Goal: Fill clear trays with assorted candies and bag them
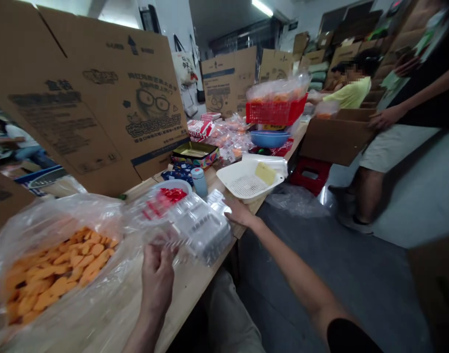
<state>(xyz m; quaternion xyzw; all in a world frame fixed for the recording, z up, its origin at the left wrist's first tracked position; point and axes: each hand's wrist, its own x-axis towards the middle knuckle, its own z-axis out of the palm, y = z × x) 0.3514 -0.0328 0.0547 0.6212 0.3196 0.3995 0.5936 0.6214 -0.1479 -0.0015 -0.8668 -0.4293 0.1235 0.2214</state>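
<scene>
My left hand [157,272] is closed in a pinch on the near left edge of clear plastic packaging. Beside it, a clear compartmented plastic tray [206,228] lies over the table's front edge, blurred. My right hand [242,213] is at the tray's far right end, close to a shiny clear plastic piece [217,201]; blur hides whether its fingers grip it. Behind the tray is a pale bowl [187,184] with red small packets [173,195]. Left of my left hand, a large clear bag [95,206] holds many orange pieces [59,269].
A white perforated basket [242,186], light-blue bottle [199,182] and patterned tin [195,154] stand on the wooden table [189,294]. Farther back are bagged goods [228,137], a red crate [276,112] and a blue basin [269,138]. Large cartons [99,108] rise behind; a person [411,98] holds a box [335,137] at right.
</scene>
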